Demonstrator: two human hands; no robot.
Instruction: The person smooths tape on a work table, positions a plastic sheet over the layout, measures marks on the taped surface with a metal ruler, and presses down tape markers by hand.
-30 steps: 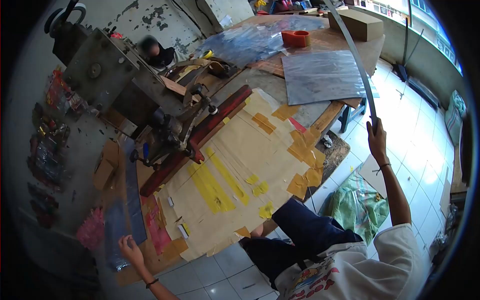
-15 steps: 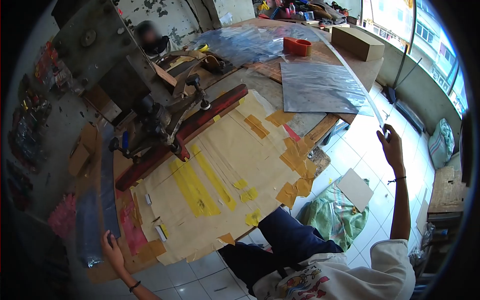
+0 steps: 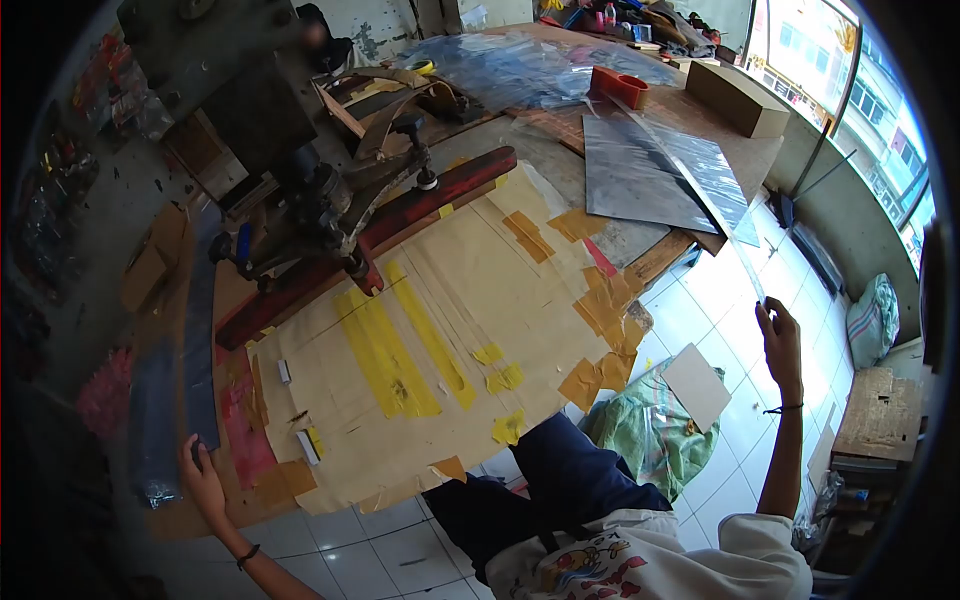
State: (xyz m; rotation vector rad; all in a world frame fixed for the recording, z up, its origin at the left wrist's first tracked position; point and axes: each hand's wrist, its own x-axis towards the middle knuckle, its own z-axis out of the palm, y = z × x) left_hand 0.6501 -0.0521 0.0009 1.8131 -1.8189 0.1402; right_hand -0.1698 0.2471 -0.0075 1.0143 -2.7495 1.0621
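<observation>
My right hand (image 3: 783,348), raised on the right, pinches the near end of a long, narrow clear plastic strip (image 3: 690,180). The strip slants up and away over a shiny grey plastic sheet (image 3: 625,178) towards an orange-red tape dispenser (image 3: 618,88). At lower left, my left hand (image 3: 202,482) has its fingers closed at the near end of a dark blue plastic strip (image 3: 201,375); its grip is partly hidden. Between the hands lies a work board (image 3: 480,290) covered in brown paper, with yellow and brown tape patches.
A machine head with a red bar (image 3: 440,208) spans the board's far side. A cardboard box (image 3: 735,98) stands at the back right. A green sack (image 3: 640,430) sits on the tiled floor beside my legs. Another person (image 3: 325,45) is behind the machine.
My right hand has come down and nearer my body, drawing the clear strip with it, so the strip now crosses the grey sheet. My left hand stays at the dark strip's end. The view has shifted slightly.
</observation>
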